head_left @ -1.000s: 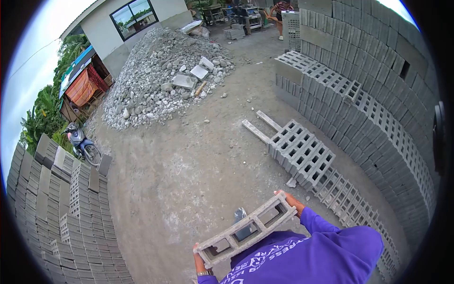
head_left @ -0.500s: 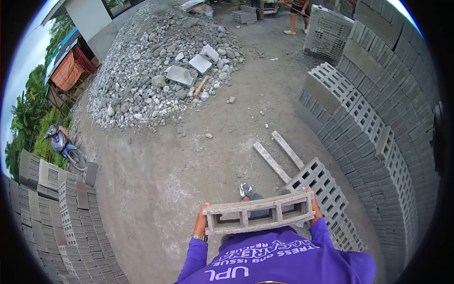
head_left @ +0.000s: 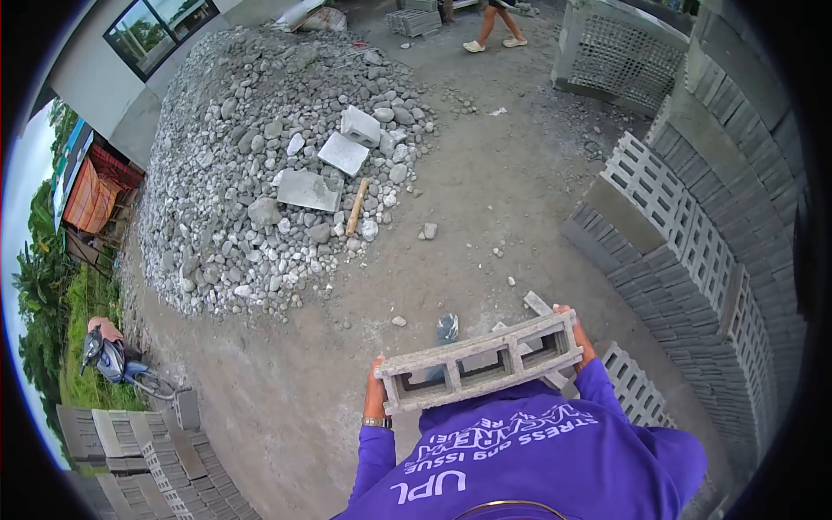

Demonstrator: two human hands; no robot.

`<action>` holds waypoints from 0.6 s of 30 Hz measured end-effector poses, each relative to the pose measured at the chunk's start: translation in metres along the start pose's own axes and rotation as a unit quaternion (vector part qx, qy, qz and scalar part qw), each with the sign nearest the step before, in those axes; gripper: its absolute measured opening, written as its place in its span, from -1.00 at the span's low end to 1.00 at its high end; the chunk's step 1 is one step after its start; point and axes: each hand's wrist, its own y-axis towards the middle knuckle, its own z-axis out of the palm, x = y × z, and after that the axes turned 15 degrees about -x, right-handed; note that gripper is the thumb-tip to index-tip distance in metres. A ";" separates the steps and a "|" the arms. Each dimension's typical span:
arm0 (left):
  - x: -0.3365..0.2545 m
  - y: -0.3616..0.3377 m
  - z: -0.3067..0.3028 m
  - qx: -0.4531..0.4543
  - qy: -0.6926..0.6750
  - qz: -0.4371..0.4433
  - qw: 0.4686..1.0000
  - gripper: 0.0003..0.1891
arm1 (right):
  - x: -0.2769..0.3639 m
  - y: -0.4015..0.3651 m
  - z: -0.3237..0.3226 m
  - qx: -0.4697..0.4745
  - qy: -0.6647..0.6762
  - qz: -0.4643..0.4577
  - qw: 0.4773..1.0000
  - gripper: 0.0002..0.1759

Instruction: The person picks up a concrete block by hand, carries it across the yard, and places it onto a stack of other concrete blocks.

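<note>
A grey hollow concrete block (head_left: pixel 452 394) is held out in front of my purple shirt, its three openings facing up toward the camera. My left hand (head_left: pixel 374 387) grips the block's left end, fingers mostly hidden behind it. At the other end, my right hand (head_left: pixel 582 336) is closed around the block's edge. The right end sits a little higher than the left. Beyond it one shoe (head_left: pixel 447 328) shows on the ground. Close to my right forearm lies a low row of hollow blocks (head_left: pixel 637 386), partly covered by my arm.
Tall stacks of blocks (head_left: pixel 667 282) line the right side, with more stacks (head_left: pixel 165 459) at lower left. A gravel pile (head_left: pixel 234 225) carries loose blocks and a wooden stick (head_left: pixel 357 208). A motorbike (head_left: pixel 113 357) stands at left. Another person's legs (head_left: pixel 496 28) show at the back.
My view has moved forward and turned, so the gravel pile looks nearer. The block stays in both hands, its right end now higher. The person at the back has moved left in view.
</note>
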 end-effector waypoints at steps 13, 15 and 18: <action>-0.266 0.253 0.287 0.089 0.089 -0.030 0.992 -0.39 | 0.231 0.212 0.123 -0.109 0.099 -0.066 0.987 -0.63; -0.297 0.295 0.338 0.089 0.117 -0.041 0.988 -0.37 | 0.280 0.244 0.143 -0.128 0.089 -0.023 0.988 -0.66; -0.341 0.372 0.403 0.104 0.111 -0.055 0.987 -0.35 | 0.345 0.312 0.171 -0.140 0.109 -0.052 0.983 -0.65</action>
